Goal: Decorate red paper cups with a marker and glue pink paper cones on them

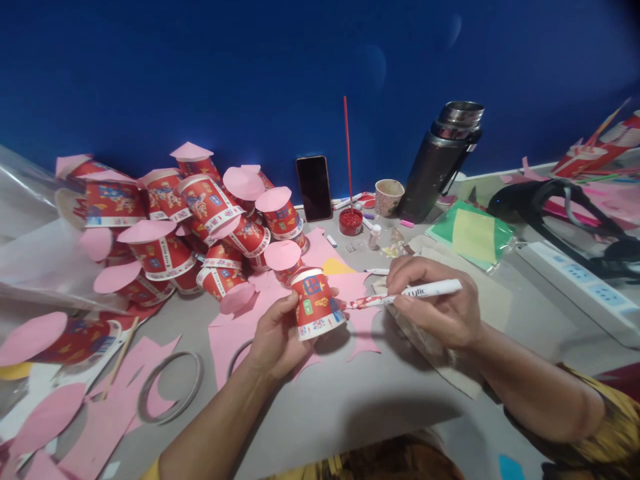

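Observation:
My left hand [280, 340] is wrapped round a red paper cup [314, 300], held upside down with its wide white rim at the bottom. A blue window and a small green patch show on the cup's side. In my right hand [440, 310] is a white acrylic marker [425, 289], gripped like a pen. Its red-stained tip end points left and reaches the cup's right side; I cannot tell whether it touches. Pink paper offcuts [260, 313] lie under and behind the cup.
Red cups with pink paper tops [160, 257] are heaped at the left. Behind stand a phone [314, 188], a pot of red paint [351, 221] and a black flask [437, 163]. A tape ring [197, 380] lies front left; a power strip [580, 287] lies right.

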A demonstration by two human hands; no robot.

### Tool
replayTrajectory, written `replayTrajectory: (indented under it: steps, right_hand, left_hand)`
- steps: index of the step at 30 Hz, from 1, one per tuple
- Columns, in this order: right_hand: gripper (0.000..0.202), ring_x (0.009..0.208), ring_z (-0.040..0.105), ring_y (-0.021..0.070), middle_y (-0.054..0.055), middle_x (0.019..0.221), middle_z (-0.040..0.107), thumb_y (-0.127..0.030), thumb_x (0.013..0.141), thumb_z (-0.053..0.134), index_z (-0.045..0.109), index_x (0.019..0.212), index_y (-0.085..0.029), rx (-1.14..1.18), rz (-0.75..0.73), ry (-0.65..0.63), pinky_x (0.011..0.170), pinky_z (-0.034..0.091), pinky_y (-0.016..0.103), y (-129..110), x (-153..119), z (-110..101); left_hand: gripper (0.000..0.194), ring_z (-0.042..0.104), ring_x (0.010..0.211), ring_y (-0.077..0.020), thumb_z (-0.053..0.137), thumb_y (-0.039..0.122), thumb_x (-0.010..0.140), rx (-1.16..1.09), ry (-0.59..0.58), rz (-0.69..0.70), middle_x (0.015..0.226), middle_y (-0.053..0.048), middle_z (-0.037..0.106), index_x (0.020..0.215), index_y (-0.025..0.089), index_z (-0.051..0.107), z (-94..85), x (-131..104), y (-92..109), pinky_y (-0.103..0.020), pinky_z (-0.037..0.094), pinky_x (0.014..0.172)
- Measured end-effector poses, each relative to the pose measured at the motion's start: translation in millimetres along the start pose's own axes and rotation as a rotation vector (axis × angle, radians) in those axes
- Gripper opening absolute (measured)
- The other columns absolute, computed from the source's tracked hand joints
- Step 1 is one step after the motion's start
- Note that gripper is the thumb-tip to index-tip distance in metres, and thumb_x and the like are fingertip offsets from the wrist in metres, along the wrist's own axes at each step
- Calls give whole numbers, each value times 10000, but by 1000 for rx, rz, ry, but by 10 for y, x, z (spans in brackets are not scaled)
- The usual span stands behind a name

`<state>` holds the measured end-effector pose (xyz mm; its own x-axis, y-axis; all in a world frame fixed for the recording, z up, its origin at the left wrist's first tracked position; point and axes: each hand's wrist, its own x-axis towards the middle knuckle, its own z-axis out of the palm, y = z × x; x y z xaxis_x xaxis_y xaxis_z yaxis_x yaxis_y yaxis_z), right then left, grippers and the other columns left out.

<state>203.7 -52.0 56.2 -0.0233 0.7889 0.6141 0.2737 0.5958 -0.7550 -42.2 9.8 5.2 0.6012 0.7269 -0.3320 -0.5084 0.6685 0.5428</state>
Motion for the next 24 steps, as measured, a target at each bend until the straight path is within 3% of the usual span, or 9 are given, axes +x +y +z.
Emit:
replayTrajectory:
  steps: [3, 7, 14, 18, 24]
  right_hand:
    - [78, 672, 669, 176, 34, 805, 744, -173, 876, 704, 731, 938, -212, -23, 66, 32, 610, 523, 291, -16, 0, -10]
    - [22, 612, 652, 159, 27, 755, 747, -220, 902, 732, 750, 915, -214, -49, 149, -34, 554, 504, 266, -8, -3, -31]
    - [89, 645, 657, 175, 36, 745, 734, -266, 910, 746, 728, 842, -210, -23, 82, -11, 578, 515, 287, 31, 11, -36]
    - [79, 624, 639, 160, 22, 728, 722, -246, 893, 743, 718, 830, -206, -31, 128, -5, 573, 500, 273, 8, 20, -34]
    - [46, 619, 637, 160, 12, 731, 720, -225, 884, 734, 715, 843, -216, -11, 129, -24, 570, 490, 275, 28, 16, -35]
  left_hand:
    - [502, 797, 1033, -354, 807, 326, 837, -26, 30, 13, 1084, -156, 828, 1280, 118, 698, -5, -3, -6, -546, 595, 1034]
    - [496, 795, 1003, -329, 829, 266, 802, -3, 72, 51, 1082, -165, 825, 1257, 113, 703, -4, 1, 0, -519, 614, 1009]
    - [547, 780, 1061, -359, 757, 242, 800, -30, 63, 19, 1086, -185, 821, 1323, 102, 677, -17, 14, 32, -566, 570, 1070]
    - [581, 766, 1103, -380, 731, 231, 792, -52, 28, 11, 1150, -199, 809, 1355, 105, 660, -13, 14, 31, -592, 556, 1071]
    - [447, 763, 1080, -356, 773, 221, 744, -34, 75, 26, 1154, -233, 803, 1158, 58, 739, -8, 8, 14, -540, 566, 1064]
